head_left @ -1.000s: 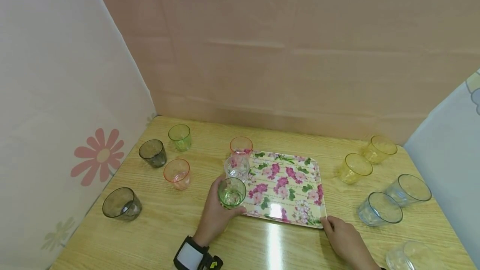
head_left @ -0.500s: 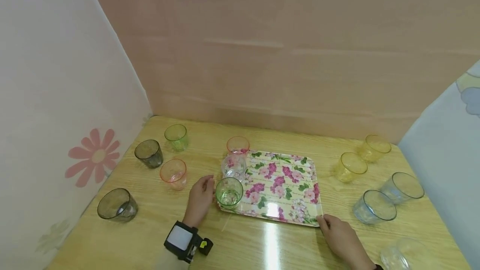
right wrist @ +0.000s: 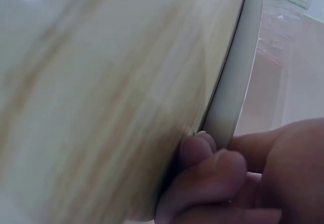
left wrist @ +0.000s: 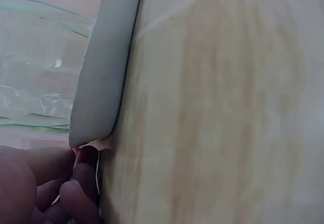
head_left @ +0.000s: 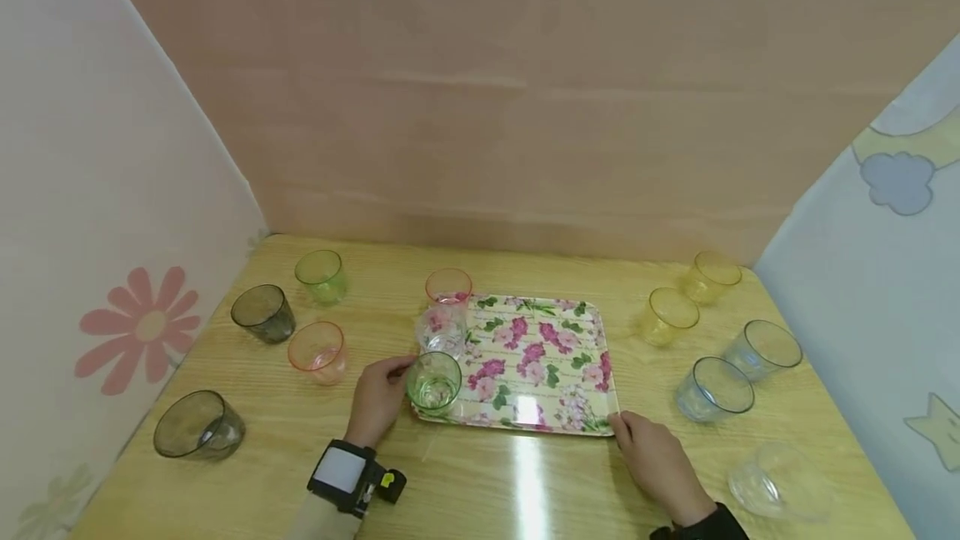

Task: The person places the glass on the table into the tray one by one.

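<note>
A flowered tray (head_left: 551, 361) lies on the wooden table. Along its left side three glasses stand in a row: a green glass (head_left: 435, 383) in front, a clear glass (head_left: 441, 333) behind it and a pink-rimmed glass (head_left: 448, 288) at the back. My left hand (head_left: 377, 400) pinches the tray's left edge beside the green glass. In the left wrist view the thumb lies over the pale rim (left wrist: 104, 67) and curled fingers (left wrist: 78, 198) come from below. My right hand (head_left: 654, 458) grips the front right corner, its fingers (right wrist: 207, 178) curled under the rim in the right wrist view.
To the left stand a green glass (head_left: 324, 280), a pink glass (head_left: 321, 355) and two dark grey glasses (head_left: 272, 319). Two yellow glasses (head_left: 667, 319), two blue glasses (head_left: 708, 394) and clear glassware (head_left: 765, 486) are on the right. Cloth walls enclose the table's back and sides.
My left hand has let go of the green glass on the tray, moved left and taken the tray's left edge. My right hand keeps its corner. The head view has turned slightly right.
</note>
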{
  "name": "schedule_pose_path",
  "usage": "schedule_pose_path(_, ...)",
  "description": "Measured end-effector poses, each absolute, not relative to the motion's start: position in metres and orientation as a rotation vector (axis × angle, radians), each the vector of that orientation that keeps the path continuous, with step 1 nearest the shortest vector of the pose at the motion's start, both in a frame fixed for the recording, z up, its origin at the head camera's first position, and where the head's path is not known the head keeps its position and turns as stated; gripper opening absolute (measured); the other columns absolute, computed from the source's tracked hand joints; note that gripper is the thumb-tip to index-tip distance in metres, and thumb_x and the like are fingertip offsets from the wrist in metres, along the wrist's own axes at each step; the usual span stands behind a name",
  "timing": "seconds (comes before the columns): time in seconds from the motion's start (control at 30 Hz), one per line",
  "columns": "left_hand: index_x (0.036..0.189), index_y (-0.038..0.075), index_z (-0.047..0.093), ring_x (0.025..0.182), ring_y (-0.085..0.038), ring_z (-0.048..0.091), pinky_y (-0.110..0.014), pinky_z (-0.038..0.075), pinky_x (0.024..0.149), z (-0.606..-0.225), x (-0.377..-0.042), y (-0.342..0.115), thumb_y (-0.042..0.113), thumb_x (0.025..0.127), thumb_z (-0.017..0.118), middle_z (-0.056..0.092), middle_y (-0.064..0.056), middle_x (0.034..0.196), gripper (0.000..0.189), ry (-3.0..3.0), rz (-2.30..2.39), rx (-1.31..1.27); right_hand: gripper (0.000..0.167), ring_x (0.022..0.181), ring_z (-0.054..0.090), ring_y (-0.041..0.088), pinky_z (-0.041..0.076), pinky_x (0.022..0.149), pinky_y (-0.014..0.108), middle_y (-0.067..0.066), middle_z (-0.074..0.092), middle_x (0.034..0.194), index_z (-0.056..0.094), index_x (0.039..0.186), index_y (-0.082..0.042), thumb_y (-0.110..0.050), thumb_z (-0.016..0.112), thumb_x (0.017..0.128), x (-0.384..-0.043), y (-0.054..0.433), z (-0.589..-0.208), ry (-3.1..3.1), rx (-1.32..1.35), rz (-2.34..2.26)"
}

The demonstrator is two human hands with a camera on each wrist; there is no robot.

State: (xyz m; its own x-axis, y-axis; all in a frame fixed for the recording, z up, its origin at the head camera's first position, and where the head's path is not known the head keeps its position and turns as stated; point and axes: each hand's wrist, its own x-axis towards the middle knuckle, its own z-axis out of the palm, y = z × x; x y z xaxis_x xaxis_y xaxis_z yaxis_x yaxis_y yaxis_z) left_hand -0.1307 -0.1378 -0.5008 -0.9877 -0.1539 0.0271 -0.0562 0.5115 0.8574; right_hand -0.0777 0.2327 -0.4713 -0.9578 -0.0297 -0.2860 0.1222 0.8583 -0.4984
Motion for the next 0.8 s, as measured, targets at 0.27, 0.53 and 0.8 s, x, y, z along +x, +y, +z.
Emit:
schedule_pose_path(0.27, 0.109, -0.001, 0.077, 0.095, -0.030, 0.073, -0.046, 0.057, 0.084, -0.496, -0.130, -0.142, 0.004, 0.096, 0.067, 0.075, -0.018, 0.105, 0.017, -2.637, -1.485, 0.233, 0.036, 0.054, 0.031, 0.016, 0.026, 0.056, 0.028, 0.002, 0.035, 0.062, 0.048, 0.074, -0.011, -0.021, 0.047, 0.109, -0.083, 0.229, -0.471, 2.768, 0.054, -0.764)
schedule_pose_path(0.53, 0.110, 0.001, 0.078, 0.094, -0.029, 0.073, -0.046, 0.057, 0.084, -0.498, -0.129, -0.147, 0.007, 0.096, 0.068, 0.075, -0.016, 0.105, 0.018, -2.633, -1.475, 0.262, 0.037, 0.057, 0.029, 0.017, 0.027, 0.058, 0.030, 0.004, 0.038, 0.065, 0.051, 0.080, -0.009, -0.027, 0.042, 0.111, -0.083, 0.228, -0.466, 2.695, 0.100, -0.877)
schedule_pose_path(0.8, 0.112, 0.000, 0.077, 0.094, -0.029, 0.073, -0.045, 0.057, 0.084, -0.498, -0.126, -0.151, 0.010, 0.096, 0.068, 0.075, -0.017, 0.107, 0.021, -2.632, -1.505, 0.287, 0.042, 0.052, 0.034, 0.011, 0.034, 0.051, 0.025, -0.001, 0.043, 0.064, 0.052, 0.081, -0.011, -0.039, 0.045, 0.110, -0.055, 0.230, -0.452, 2.794, 0.192, -1.061)
